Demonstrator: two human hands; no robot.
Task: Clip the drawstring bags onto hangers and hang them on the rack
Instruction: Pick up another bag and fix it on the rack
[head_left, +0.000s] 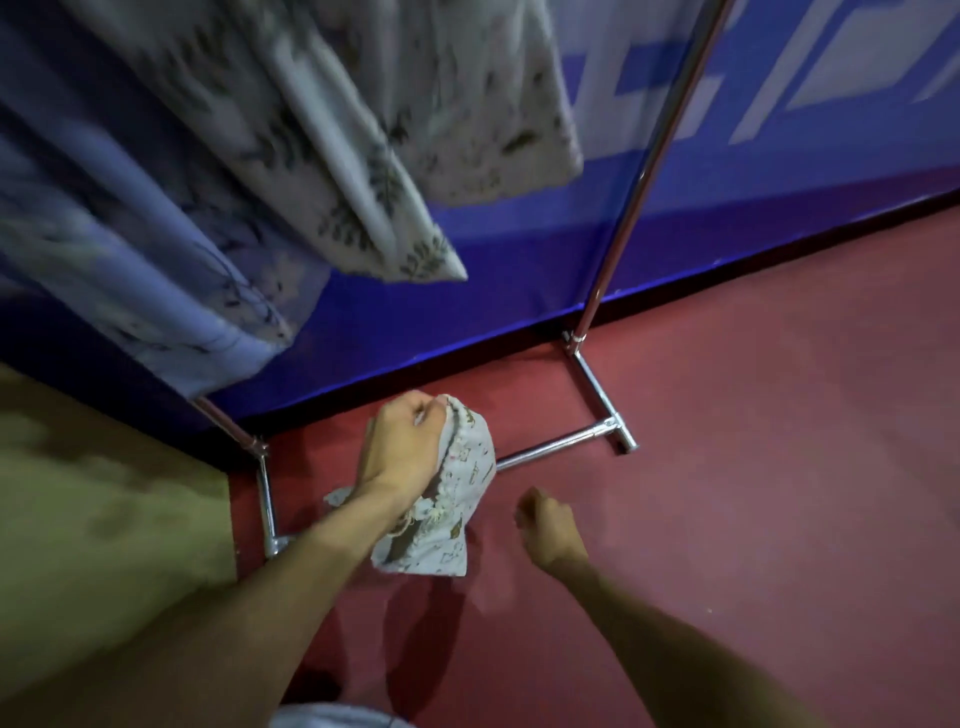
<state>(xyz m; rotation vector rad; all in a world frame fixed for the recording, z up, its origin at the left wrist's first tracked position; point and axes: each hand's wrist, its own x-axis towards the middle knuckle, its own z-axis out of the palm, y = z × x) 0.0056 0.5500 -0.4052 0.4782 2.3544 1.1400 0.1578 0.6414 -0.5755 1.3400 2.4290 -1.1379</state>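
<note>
At lower centre, the small printed drawstring bag (462, 499) hangs bunched in your left hand (402, 447), fingers fisted around its top. Your right hand (548, 530), just right, is loosely curled, holding nothing. Behind stands the chrome rack (545, 454), with fabric (332, 156) hanging at upper left.

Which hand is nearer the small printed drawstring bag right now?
Left. The left hand is clenched on the top of the printed drawstring bag, which hangs below the fist. The right hand is loosely closed, empty, off to the bag's right and not touching it.
</note>
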